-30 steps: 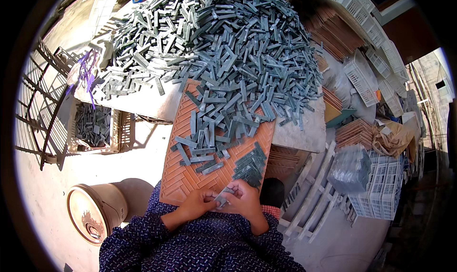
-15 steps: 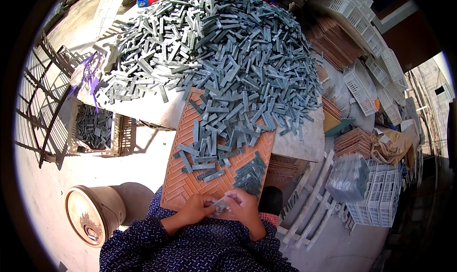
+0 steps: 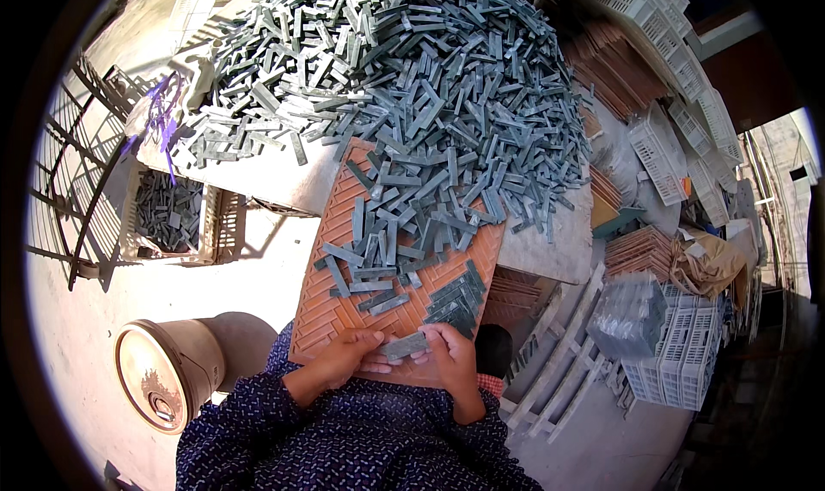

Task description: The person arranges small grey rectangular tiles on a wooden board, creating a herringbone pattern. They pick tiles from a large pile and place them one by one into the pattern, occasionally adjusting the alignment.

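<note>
Nearest, our sleeves: dark blue with a small pale print, both forearms come up from the lower edge and meet at the near edge of the board.
Grey strip (image 3: 402, 346): it lies between our two hands, held level across the near edge of the board, its left end at our left fingertips, its right end under our right fingers.
Left hand (image 3: 344, 358): knuckles up, fingers curled, the tips pinching the strip's left end; the wrist bends inward toward the right hand.
Right hand (image 3: 450, 359): fingers folded over the strip's right end, thumb side toward the left hand; we see it closed on the piece, the two hands almost touching.
Orange board (image 3: 320, 319): a ribbed herringbone panel sloping up from our lap to the table edge; we see a short block of strips already set in rows (image 3: 454, 297) just above our right hand.
Loose strips on the board (image 3: 404, 224): scattered over its upper half, spilling down from the heap.
Bucket (image 3: 168, 372): tan, lying on its side on the floor at our left, close to the left sleeve.
Crate (image 3: 172, 216): pale, on the floor farther left, holding more grey pieces.
Big heap (image 3: 412, 78): grey strips covering the table beyond the board.
White baskets (image 3: 679, 353): stacked at the right, well apart from our hands.
</note>
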The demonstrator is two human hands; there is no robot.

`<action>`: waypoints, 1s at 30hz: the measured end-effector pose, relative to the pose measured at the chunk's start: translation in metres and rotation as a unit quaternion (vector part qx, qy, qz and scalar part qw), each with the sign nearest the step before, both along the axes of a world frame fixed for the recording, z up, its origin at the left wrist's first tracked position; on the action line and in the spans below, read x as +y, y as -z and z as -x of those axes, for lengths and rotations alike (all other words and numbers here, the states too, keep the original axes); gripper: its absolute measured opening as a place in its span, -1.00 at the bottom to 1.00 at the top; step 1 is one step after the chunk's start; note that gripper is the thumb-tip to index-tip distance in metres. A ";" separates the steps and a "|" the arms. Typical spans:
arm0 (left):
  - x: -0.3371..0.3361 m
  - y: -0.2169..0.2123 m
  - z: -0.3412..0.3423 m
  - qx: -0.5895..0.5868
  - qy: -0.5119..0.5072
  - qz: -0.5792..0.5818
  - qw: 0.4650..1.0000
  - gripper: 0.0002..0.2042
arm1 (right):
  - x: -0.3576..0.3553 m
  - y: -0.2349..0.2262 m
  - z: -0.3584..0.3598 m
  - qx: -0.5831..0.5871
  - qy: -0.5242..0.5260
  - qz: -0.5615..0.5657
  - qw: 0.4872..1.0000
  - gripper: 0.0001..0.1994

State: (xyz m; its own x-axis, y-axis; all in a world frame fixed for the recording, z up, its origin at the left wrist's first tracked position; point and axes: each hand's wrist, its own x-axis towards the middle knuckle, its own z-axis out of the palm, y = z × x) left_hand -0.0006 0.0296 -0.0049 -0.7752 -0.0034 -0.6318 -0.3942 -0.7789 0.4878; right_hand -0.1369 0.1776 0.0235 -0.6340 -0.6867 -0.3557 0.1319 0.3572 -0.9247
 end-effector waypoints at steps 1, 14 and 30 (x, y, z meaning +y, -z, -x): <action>0.000 0.000 0.000 0.002 0.006 0.006 1.000 -0.64 | 0.000 0.000 0.000 0.004 -0.008 -0.002 1.000 -0.77; -0.011 0.003 -0.009 0.095 0.132 0.149 0.975 -0.72 | 0.001 0.004 0.001 -0.054 -0.035 0.003 0.998 -0.73; -0.067 0.303 -0.326 -0.431 -0.479 0.007 0.765 -0.82 | -0.008 -0.007 -0.004 -0.015 -0.037 -0.021 0.999 -0.75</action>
